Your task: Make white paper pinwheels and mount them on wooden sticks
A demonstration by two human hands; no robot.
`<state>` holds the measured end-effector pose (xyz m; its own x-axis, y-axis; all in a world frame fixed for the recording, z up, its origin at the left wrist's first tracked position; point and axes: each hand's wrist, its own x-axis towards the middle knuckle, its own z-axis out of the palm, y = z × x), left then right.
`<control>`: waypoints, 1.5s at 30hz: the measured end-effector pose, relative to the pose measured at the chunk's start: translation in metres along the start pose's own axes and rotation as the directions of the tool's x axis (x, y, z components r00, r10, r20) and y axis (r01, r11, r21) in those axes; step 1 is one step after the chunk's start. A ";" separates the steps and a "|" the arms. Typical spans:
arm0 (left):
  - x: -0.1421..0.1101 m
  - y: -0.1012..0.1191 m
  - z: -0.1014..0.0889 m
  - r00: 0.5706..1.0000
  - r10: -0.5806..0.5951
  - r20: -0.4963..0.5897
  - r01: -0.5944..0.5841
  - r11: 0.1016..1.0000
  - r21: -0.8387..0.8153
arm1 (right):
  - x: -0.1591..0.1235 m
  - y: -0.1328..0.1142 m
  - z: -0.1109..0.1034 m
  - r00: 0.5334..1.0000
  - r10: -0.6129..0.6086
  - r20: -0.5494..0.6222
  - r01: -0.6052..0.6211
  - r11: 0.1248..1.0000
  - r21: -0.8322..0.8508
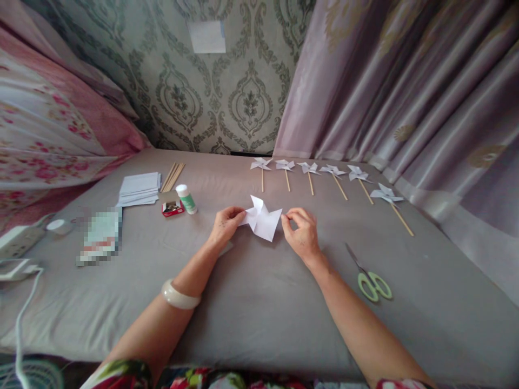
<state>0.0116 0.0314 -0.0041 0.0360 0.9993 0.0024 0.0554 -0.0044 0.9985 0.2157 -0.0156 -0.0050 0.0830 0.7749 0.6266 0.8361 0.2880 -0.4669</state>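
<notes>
A white paper pinwheel [261,220] with folded blades and no stick is held above the grey cloth, between my two hands. My left hand [225,224], below a pale bangle [180,296], pinches its left blade between thumb and fingers. At the opposite tip, the thumb and forefinger of my right hand [302,231] are closed on the paper's corner. Scissors [372,285] with green handles lie right of my right forearm. Left of my left hand stand a glue stick [187,200] and a small open red box [173,208] with small things in it.
Finished pinwheels on sticks [311,177] lie in a row at the back right. Folded white paper [140,189] and wooden sticks [173,177] rest at the back left. A blurred packet [100,237], a power strip [20,241] and a white cable [24,308] are further left.
</notes>
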 end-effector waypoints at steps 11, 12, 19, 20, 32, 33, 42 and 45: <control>0.002 0.001 -0.008 0.999 -0.036 -0.013 0.032 0.974 -0.224 | -0.016 -0.015 -0.001 0.933 -0.356 0.059 0.361 0.926 -0.112; 0.002 0.001 -0.008 1.000 -0.030 -0.006 0.027 0.972 -0.235 | -0.017 -0.016 -0.001 0.925 -0.377 0.053 0.380 0.919 -0.108; 0.002 0.001 -0.009 1.000 0.008 0.012 -0.005 0.973 -0.230 | -0.019 -0.023 -0.004 0.900 -0.419 0.120 0.429 0.900 -0.078; 0.002 0.001 -0.009 1.000 0.015 0.017 -0.010 0.974 -0.225 | -0.018 -0.024 -0.004 0.894 -0.429 0.128 0.441 0.894 -0.081; -0.003 -0.001 -0.009 0.957 0.268 0.113 -0.291 0.895 0.338 | -0.018 -0.025 0.004 0.868 -0.427 0.253 0.454 0.889 -0.057; -0.004 -0.001 -0.008 0.942 0.313 0.123 -0.335 0.841 0.424 | -0.018 -0.025 0.005 0.871 -0.418 0.258 0.446 0.893 -0.059; -0.022 0.007 0.001 0.811 0.410 0.417 -0.581 0.482 0.655 | -0.019 -0.020 0.010 0.898 -0.303 0.320 0.328 0.944 -0.027; -0.024 0.004 0.003 0.741 0.395 0.543 -0.671 0.404 0.622 | -0.019 -0.019 0.010 0.894 -0.252 0.371 0.273 0.962 -0.006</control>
<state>0.0136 0.0075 -0.0003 0.5906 0.7192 0.3659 0.6185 -0.6947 0.3673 0.1930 -0.0296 -0.0146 -0.3378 0.8289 0.4458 0.8299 0.4858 -0.2744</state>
